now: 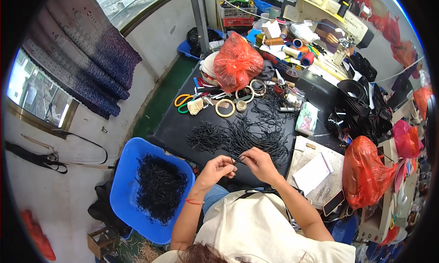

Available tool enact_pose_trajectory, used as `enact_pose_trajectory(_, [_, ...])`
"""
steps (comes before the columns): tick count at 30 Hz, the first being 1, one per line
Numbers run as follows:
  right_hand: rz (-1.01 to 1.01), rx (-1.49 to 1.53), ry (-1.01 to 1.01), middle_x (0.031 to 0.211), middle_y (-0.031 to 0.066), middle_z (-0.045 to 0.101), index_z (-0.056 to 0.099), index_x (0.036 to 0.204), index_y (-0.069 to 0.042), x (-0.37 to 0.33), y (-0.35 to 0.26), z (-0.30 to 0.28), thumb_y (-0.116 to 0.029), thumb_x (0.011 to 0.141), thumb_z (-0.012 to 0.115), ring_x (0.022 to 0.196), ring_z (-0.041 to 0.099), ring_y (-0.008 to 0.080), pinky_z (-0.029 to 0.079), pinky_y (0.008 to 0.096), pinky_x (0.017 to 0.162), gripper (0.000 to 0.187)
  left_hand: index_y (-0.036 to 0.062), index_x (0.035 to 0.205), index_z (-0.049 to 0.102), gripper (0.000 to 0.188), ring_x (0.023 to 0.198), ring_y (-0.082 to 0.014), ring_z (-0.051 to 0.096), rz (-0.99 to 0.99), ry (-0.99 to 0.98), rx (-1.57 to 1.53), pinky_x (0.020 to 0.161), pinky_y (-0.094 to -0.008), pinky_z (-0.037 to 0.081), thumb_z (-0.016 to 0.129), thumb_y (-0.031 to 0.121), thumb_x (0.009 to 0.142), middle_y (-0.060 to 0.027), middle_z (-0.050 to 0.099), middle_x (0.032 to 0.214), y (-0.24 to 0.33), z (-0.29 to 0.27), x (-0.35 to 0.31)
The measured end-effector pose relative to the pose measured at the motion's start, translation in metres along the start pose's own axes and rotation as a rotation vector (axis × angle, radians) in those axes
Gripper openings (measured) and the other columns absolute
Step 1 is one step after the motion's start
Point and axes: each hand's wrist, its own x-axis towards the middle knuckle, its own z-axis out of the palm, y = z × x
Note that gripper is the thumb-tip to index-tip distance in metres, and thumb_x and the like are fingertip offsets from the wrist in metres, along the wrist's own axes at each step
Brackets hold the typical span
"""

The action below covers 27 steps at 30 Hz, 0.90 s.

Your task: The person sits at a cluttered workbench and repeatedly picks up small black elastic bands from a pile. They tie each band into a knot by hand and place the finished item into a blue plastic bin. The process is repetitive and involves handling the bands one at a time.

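My left hand [218, 169] and my right hand [257, 162] meet over the near edge of a black table [176, 130]. Between their fingertips both pinch one thin black cord loop [237, 160]. Just beyond the hands lies a loose heap of several black cord loops [242, 135] spread across the table. A red string circles my left wrist. To my left, below the table edge, a blue plastic bin [125, 176] holds a thick pile of the same black loops [160, 187].
A red plastic bag [238, 61], scissors with orange and green handles [183, 100], tape rolls [225, 108] and thread spools crowd the far table. A notebook [315, 171], a phone [334, 202] and another red bag [366, 171] lie at right. A sewing machine [343, 20] stands behind.
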Motion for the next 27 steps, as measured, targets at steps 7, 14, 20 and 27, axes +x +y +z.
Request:
enact_pose_trajectory(7, [-0.041,-0.005,0.072,0.065,0.0082,0.049,0.063,0.091,-0.002,-0.009,-0.014,0.016,-0.004,0.081,0.060,0.057,0.051,0.0184,0.041,0.0286,0.054,0.011,-0.0015,0.108,0.058,0.023,0.073,-0.0096,0.059,0.022,0.168,-0.100,0.067,-0.0210,0.050,0.056,0.007,0.087,-0.0069,0.063,0.086,-0.007,-0.002,0.005])
enact_pose_trajectory(14, [0.424,0.847,-0.159,0.093,0.0080,0.065,0.061,0.104,0.000,-0.011,-0.030,0.015,-0.008,0.089,0.052,0.082,0.063,0.0152,0.050,0.0266,0.075,0.020,-0.0042,0.105,0.059,0.020,0.073,-0.0092,0.060,0.222,0.307,0.004,0.068,-0.0215,0.051,0.056,0.004,0.086,-0.0071,0.063,0.086,-0.025,-0.001,0.011])
enact_pose_trajectory(20, [0.393,0.801,-0.120,0.085,0.0035,0.064,0.063,0.098,0.000,-0.012,-0.021,0.018,-0.014,0.087,0.059,0.073,0.057,0.0069,0.046,0.0209,0.066,0.018,-0.0023,0.102,0.059,0.018,0.074,-0.0099,0.060,0.115,0.256,-0.173,0.068,-0.0212,0.050,0.058,0.002,0.084,-0.0071,0.063,0.085,-0.010,0.004,0.002])
enact_pose_trajectory(27, [0.430,0.623,0.077,0.072,0.0004,0.061,0.060,0.081,-0.001,-0.010,-0.009,0.033,-0.017,0.082,0.066,0.064,0.052,0.0044,0.042,0.0197,0.057,0.017,-0.0023,0.095,0.059,0.014,0.072,-0.0078,0.059,0.300,0.409,-0.049,0.066,-0.0189,0.048,0.061,0.000,0.082,-0.0060,0.063,0.084,-0.023,0.022,0.004])
